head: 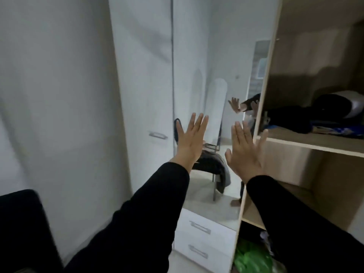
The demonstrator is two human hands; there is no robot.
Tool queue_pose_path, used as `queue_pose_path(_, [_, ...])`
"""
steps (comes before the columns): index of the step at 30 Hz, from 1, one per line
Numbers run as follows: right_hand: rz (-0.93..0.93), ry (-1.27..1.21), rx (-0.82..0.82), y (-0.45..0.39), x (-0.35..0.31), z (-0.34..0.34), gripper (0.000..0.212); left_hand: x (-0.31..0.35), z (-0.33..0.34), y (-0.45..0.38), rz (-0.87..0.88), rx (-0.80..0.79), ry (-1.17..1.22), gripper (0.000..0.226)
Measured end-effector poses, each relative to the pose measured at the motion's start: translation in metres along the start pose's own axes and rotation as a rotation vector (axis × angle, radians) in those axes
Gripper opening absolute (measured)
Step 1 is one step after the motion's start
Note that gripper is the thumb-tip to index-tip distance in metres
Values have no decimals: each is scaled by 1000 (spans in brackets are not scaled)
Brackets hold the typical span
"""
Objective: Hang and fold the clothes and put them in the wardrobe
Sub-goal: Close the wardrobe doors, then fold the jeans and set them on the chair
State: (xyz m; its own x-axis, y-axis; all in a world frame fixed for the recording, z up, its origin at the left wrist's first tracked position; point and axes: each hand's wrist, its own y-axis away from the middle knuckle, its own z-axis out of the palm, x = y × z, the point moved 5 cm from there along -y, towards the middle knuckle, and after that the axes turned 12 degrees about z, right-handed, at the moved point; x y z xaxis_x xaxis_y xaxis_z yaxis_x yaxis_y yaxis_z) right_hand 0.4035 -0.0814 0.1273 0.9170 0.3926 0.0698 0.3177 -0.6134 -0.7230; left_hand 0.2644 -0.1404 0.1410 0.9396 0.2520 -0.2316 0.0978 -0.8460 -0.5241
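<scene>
White wardrobe [137, 75] doors fill the space beyond and left of the left hand [189, 138], blurred by motion. Right of the right hand [244, 152] stand the open wooden shelves [307, 143], cut off by the frame edge; dark folded clothes [295, 117] lie on the shelf just past that hand's fingertips, their shapes hard to separate. Between and behind the hands a mirror panel [216, 107] reflects a chair draped with a dark garment [212, 168], partly hidden by the left wrist. Something green [252, 257] sits low, below the right sleeve, unidentifiable. Both hands are raised flat, fingers straight and spread, holding nothing.
</scene>
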Motion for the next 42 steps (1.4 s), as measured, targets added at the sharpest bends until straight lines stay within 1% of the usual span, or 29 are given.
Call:
queue_pose_path(2, [-66,-81,48,7,-55,-7,72,-46,-2,33,-64,-15,-65,76])
queue_pose_path(3, [-96,-100,47,12,-80,-12,72,-68,-2,50,-97,-27,-74,75])
queue_pose_path(7, [-209,-70,-13,37,-172,-31,72,-145,-8,122,-235,-60,-55,74])
queue_pose_path(9, [-249,-98,-18,52,-213,-37,71,-176,-13,158,-294,-86,-79,74])
queue_pose_path(11, [-284,-159,-41,68,-250,-44,71,-205,-16,195,-362,-138,-141,73])
queue_pose_path(15, [-421,-323,-64,102,-322,-60,70,-250,-23,274,-505,-244,-246,73])
queue_pose_path(20, [-586,-536,-94,152,-400,-75,72,-290,-38,375,-741,-352,-312,73])
queue_pose_path(25, [-798,-589,-159,213,-448,-84,71,-305,-50,468,-984,-428,-322,76])
queue_pose_path(28, [-914,-568,-229,243,-469,-82,69,-302,-48,508,-1088,-496,-315,74])
queue_pose_path(31, [-1017,-531,-293,273,-487,-78,67,-299,-39,540,-1154,-545,-283,74])
queue_pose_path(34, [-1084,-540,-381,300,-501,-72,66,-299,-24,565,-1179,-589,-228,74])
queue_pose_path(37, [-1156,-498,-524,328,-517,-59,65,-305,-7,586,-1165,-657,-182,74])
queue_pose_path(39, [-1171,-469,-622,344,-526,-51,64,-313,5,600,-1145,-699,-136,74])
queue_pose_path(42, [-1155,-409,-727,368,-539,-37,65,-330,24,620,-1097,-760,-92,73])
